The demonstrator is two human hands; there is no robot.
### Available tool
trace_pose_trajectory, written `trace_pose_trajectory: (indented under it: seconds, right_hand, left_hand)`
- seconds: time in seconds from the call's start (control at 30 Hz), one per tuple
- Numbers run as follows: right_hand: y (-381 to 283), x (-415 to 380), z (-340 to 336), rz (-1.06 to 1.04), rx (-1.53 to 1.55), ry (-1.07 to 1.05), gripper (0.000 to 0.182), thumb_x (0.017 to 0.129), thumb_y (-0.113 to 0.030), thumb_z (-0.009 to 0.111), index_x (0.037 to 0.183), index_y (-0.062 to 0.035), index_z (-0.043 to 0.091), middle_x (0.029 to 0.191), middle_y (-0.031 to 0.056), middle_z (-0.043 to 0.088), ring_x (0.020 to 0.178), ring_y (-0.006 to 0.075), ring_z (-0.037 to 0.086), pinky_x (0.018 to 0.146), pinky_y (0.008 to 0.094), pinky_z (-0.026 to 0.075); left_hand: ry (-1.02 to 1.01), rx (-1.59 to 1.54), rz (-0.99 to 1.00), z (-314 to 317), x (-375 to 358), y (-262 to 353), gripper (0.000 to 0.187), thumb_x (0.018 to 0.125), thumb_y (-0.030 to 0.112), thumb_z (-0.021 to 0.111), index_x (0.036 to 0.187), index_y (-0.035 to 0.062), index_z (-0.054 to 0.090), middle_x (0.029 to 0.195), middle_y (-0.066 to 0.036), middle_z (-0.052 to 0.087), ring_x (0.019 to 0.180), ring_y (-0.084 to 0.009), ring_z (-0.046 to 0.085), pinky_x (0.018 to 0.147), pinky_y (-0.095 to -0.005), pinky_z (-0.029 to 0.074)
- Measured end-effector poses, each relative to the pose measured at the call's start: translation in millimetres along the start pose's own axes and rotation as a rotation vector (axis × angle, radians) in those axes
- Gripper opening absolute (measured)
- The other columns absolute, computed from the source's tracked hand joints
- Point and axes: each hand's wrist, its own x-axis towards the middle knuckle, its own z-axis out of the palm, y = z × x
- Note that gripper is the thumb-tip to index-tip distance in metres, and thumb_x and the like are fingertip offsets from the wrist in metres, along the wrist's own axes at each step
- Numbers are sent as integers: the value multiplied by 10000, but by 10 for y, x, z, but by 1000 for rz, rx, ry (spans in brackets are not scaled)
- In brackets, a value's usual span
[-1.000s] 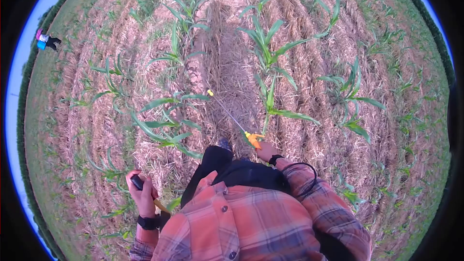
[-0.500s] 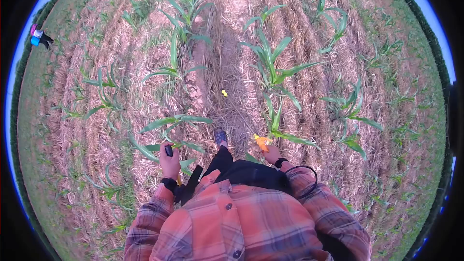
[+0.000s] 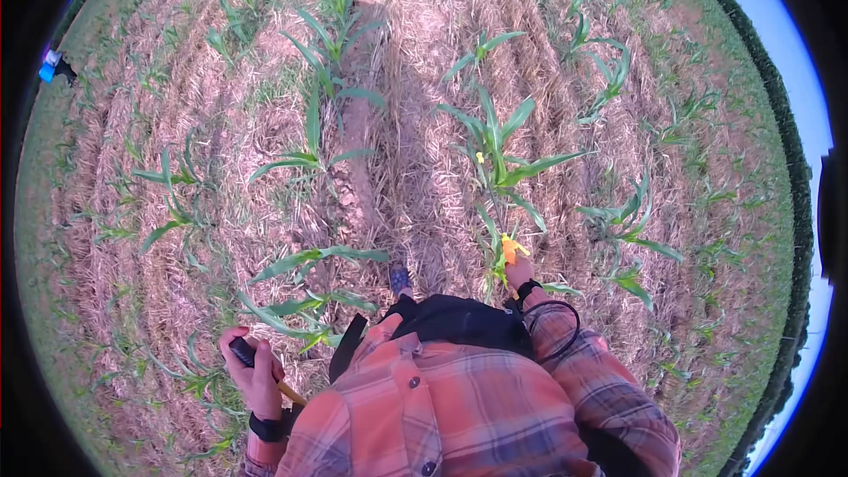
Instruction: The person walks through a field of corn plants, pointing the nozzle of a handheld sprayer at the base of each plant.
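Observation:
My left hand (image 3: 256, 380) is closed around a black grip (image 3: 241, 351) low on the left, and a yellow rod (image 3: 291, 393) shows beside it, running toward my body. My right hand (image 3: 518, 270) is wrapped round an orange and yellow sprayer handle (image 3: 512, 249). A small yellow nozzle (image 3: 480, 158) appears farther ahead, over the leaves of a young corn plant (image 3: 499, 146); the thin wand between them is hard to make out. Another corn plant (image 3: 309, 309) stands between my left hand and my shoe (image 3: 400, 279).
Rows of young corn (image 3: 314, 155) run ahead on both sides, with dry straw (image 3: 415, 168) and bare soil in between. A black hose (image 3: 574, 327) loops by my right sleeve. Another person (image 3: 57, 67) is far off at the left edge.
My left hand has moved down and left with the black grip. The sprayer handle has shifted right, and its yellow nozzle has swung from the furrow to the right-hand corn row.

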Motion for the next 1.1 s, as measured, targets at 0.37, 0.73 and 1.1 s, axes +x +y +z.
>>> trace_pose_trajectory:
  seconds: [0.37, 0.73, 1.1]
  right_hand:
    - [-826, 23, 158, -357, 28, -320, 195, 718, -169, 528, 851, -34, 571, 737, 108, 599, 689, 230, 584, 621, 337, 440]
    - [-1245, 659, 27, -475, 49, -691, 245, 717, -215, 504, 879, -39, 552, 829, 180, 579, 813, 325, 552, 693, 383, 425]
    - [-899, 1815, -412, -178, 138, -219, 246, 713, -242, 510, 850, -48, 576, 800, 190, 584, 785, 344, 555, 660, 415, 429]
  left_hand:
    - [4, 416, 39, 836, 955, -1516, 175, 740, 69, 559, 891, 67, 469, 655, 7, 431, 551, -85, 369, 519, -243, 358]
    - [142, 79, -14, 874, 756, 0, 236, 790, -1, 459, 991, 95, 380, 572, 18, 376, 349, -35, 323, 300, -177, 274]
    - [41, 434, -88, 2209, 1768, -842, 154, 715, 19, 515, 858, 65, 482, 697, 4, 410, 587, -80, 362, 530, -237, 340]
